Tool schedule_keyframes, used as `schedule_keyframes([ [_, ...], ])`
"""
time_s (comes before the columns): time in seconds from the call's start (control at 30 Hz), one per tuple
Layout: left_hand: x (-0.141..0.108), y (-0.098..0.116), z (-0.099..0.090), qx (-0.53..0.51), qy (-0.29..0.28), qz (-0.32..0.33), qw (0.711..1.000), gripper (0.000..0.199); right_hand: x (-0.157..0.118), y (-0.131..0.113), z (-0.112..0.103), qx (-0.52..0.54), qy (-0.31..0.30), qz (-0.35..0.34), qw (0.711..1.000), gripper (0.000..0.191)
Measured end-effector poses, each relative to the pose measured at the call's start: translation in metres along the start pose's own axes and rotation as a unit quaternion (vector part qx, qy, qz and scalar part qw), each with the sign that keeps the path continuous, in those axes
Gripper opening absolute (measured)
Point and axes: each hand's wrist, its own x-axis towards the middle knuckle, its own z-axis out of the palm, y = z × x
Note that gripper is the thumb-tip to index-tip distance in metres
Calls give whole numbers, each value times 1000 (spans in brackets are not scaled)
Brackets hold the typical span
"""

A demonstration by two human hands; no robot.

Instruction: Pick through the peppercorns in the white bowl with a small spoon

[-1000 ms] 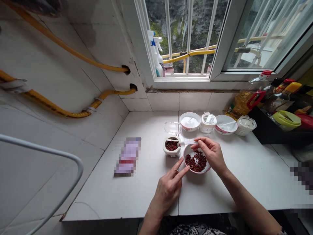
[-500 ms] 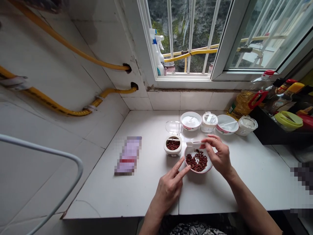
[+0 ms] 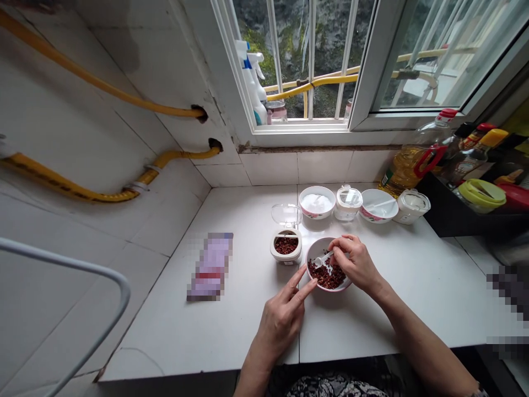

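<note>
Dark red Sichuan peppercorns (image 3: pixel 329 277) lie in a white bowl (image 3: pixel 336 289) with a pink rim. My right hand (image 3: pixel 354 260) pinches a small white spoon (image 3: pixel 319 261) by its handle, its scoop down inside the bowl among the peppercorns. On the bowl's left side rest two stretched, spread fingertips of my left hand (image 3: pixel 286 311); its other fingers are partly hidden. Just left of the bowl stands a white seasoning jar (image 3: pixel 285 256), its clear lid (image 3: pixel 286 215) flipped back. That jar also contains peppercorns, with a bar across its mouth.
Behind stand a bowl of white grains (image 3: pixel 317 216), a lidded jar (image 3: pixel 347 205), a bowl with a white spoon (image 3: pixel 378 216) and another jar (image 3: pixel 411 208). An oil bottle (image 3: pixel 407 160) and a black rack (image 3: pixel 442 215) of bottles are right. A blurred purple packet (image 3: pixel 210 267) lies left.
My right hand has lowered the spoon from above the bowl's far rim into the peppercorns. My left hand keeps its fingertips on the bowl. The view has shifted slightly.
</note>
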Motion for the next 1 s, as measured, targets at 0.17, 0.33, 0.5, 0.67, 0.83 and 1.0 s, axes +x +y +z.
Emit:
schedule_keyframes([
  [0.17,0,0,0,-2,1,3,1000,62,2,-5,-8,148,-5,122,981,17],
  [0.33,-1,0,0,-3,-2,-4,1000,60,3,-4,-11,219,-18,168,961,19],
  [0.5,0,0,1,1,1,-1,1000,60,3,1,-10,53,14,70,996,18],
  [0.67,0,-1,1,3,4,3,1000,60,0,7,-1,-54,2,-10,999,21],
  [0.83,0,-1,1,6,5,5,1000,60,-1,2,2,6,-22,25,999,20],
  [1.0,-1,-1,2,0,7,4,1000,60,1,-4,-7,119,-10,106,987,18],
])
